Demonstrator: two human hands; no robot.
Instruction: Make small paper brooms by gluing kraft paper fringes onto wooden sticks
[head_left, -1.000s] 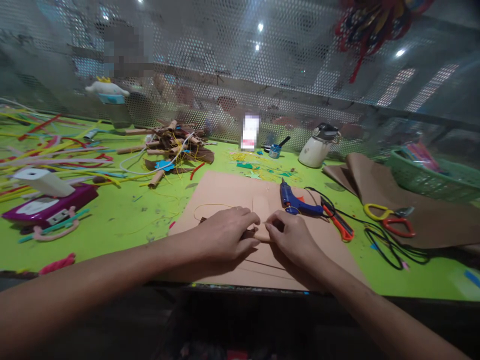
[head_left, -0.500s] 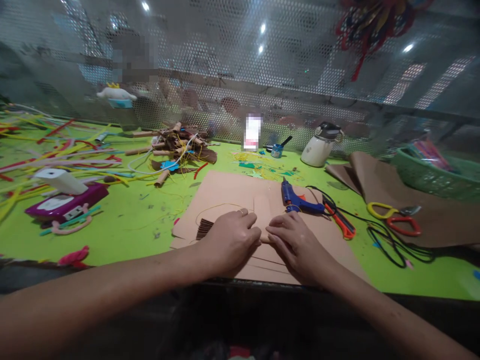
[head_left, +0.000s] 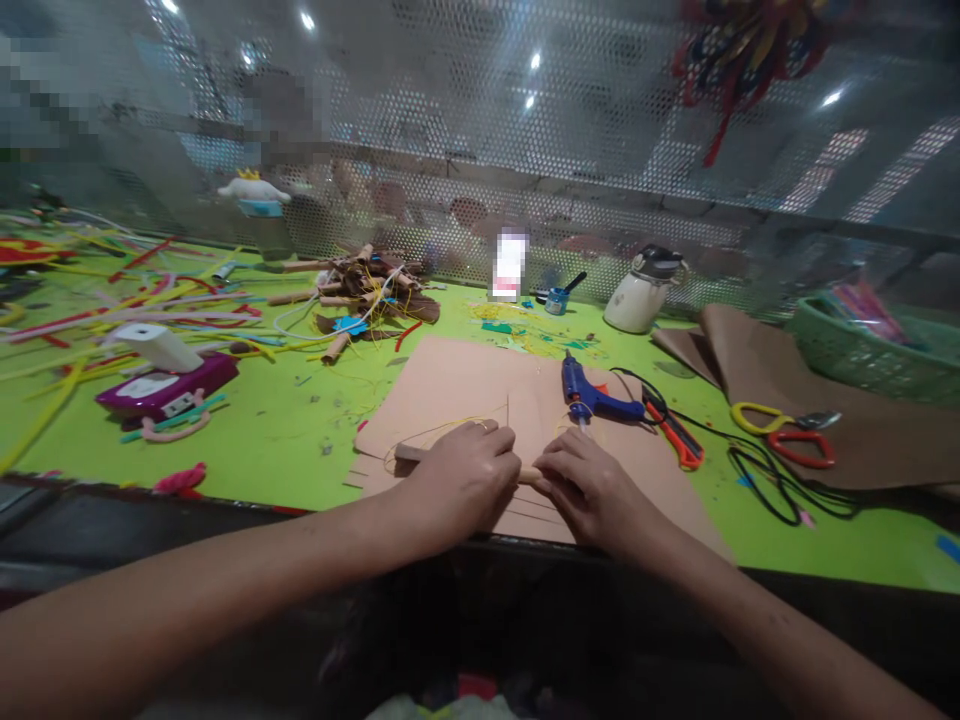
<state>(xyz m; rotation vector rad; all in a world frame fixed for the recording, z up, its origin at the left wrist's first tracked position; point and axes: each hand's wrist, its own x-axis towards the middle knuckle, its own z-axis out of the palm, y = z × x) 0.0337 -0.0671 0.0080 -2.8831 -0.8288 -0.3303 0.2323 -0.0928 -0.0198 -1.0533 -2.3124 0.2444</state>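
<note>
Both hands are at a thin brown paper roll lying across a stack of tan paper sheets at the table's front edge. My left hand is closed over the roll's middle, whose darker end sticks out past it on the left. My right hand pinches the other end, fingers bent. A thin yellow string loops around the left end and over the sheets. Just beyond my right hand, a blue glue gun lies on the paper, beside a red box cutter.
Scissors and brown paper lie right, near a green basket. A white jug stands behind. Left are a purple power strip, pipe cleaners and a pile of rolled-paper pieces. Mesh screen behind.
The paper under my hands has been rolled up: the fringed brown edge on the left is now a narrow roll, and the flat strip beyond the hands is gone. The view has shifted slightly.
</note>
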